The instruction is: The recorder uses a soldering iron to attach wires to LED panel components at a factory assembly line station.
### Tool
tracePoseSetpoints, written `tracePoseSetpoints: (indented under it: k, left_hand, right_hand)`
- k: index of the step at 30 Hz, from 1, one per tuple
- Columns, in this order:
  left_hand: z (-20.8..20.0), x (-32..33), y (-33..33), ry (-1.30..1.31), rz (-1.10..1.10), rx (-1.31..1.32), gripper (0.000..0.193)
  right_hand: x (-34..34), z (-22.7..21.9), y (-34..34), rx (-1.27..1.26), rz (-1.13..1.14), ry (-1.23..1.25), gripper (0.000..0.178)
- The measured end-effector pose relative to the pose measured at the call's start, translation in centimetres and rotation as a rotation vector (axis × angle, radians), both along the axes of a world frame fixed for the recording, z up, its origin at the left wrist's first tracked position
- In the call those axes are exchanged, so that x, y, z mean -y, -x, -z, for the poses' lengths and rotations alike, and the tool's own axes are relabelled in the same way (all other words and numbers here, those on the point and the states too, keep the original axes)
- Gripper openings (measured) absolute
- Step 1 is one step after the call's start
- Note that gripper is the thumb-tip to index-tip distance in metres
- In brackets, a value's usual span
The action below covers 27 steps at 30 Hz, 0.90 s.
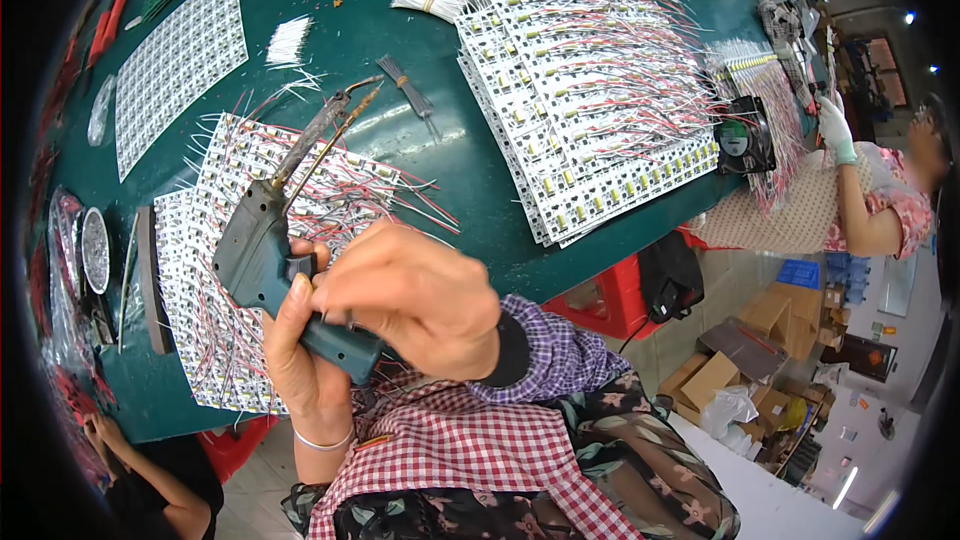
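My left hand [312, 380] is wrapped round the handle of a dark green soldering gun [250, 245]. The gun's long metal tip points up and away over a white circuit-board panel [190, 270] with many red and white wires. Against the gun's handle, my right hand [420, 300] is closed, thumb and fingers pinched together. What lies between those fingers is hidden. Beyond the tip is a small bundle of dark wires [408, 92], and farther left a pile of white wires [290, 40].
A tall stack of wired panels [590, 110] fills the right side, with a small black fan [745, 137] beside it. A bare panel [180, 70] lies far left; a round tin [95, 250] stands nearer. Co-workers sit at right and lower left. Red stools [600, 300] adjoin the green table.
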State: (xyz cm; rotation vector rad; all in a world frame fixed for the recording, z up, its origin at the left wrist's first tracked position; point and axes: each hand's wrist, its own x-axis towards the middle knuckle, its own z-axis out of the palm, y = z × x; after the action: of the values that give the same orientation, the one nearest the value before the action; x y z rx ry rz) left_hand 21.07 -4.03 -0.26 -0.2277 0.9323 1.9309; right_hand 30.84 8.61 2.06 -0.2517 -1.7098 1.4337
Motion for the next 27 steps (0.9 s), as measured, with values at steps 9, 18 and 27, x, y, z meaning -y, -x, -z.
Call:
tracePoseSetpoints:
  k: [9,18,27]
  left_hand:
    - [-1.2,1.6,0.4,0.269,-0.135,-0.504,0.053]
    - [-1.2,7.2,-0.2,0.508,0.016,-0.828,0.061]
    - [-0.7,11.2,-2.2,0.690,0.187,-0.942,0.048]
  right_hand:
    - [-2.6,4.6,-1.6,0.471,0.333,-0.277,0.020]
    - [-1.8,6.7,-1.5,0.559,0.331,-0.415,0.020]
    - [-0.5,6.4,-2.6,0.594,0.284,-0.465,0.027]
